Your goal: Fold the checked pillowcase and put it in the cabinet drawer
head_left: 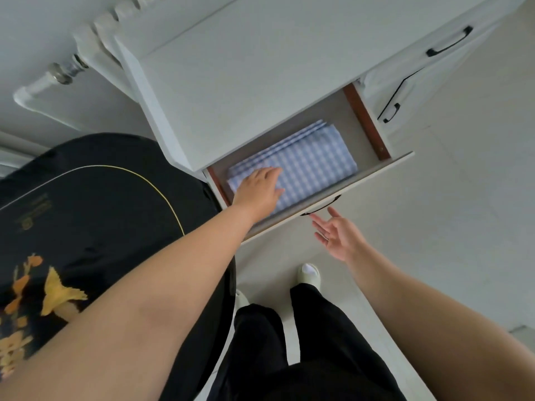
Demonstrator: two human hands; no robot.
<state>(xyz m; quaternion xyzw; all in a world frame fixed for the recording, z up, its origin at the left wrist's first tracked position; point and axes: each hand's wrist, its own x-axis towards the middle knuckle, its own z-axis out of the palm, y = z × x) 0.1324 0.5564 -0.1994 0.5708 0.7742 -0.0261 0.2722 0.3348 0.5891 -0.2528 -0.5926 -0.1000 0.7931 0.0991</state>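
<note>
Pillowcase (pixel 307 160) lies folded in drawer (pixel 373 134) under flat left hand (pixel 259 188); right hand (pixel 337 235) spread beside handle (pixel 320 208).

- Radiator (pixel 95 33): white, ribbed, at eleven o'clock, against the wall.
- Pipe (pixel 37 88): white, joined to the radiator's end by a metal fitting (pixel 65 72), at ten o'clock.
- Black cloth (pixel 86 215): covers a rounded surface at nine o'clock, with a thin gold line curving across it.
- Flower pattern (pixel 43 287): orange and yellow, on the cloth at eight o'clock.
- Floor (pixel 448 227): pale tiles, filling the side from two to five o'clock.
- Trousers (pixel 318 342): black, at six o'clock.
- Slipper (pixel 311 274): pale, with a white sock showing, on the floor just above the trousers.
- Second slipper (pixel 241 298): only partly visible, to its left.
</note>
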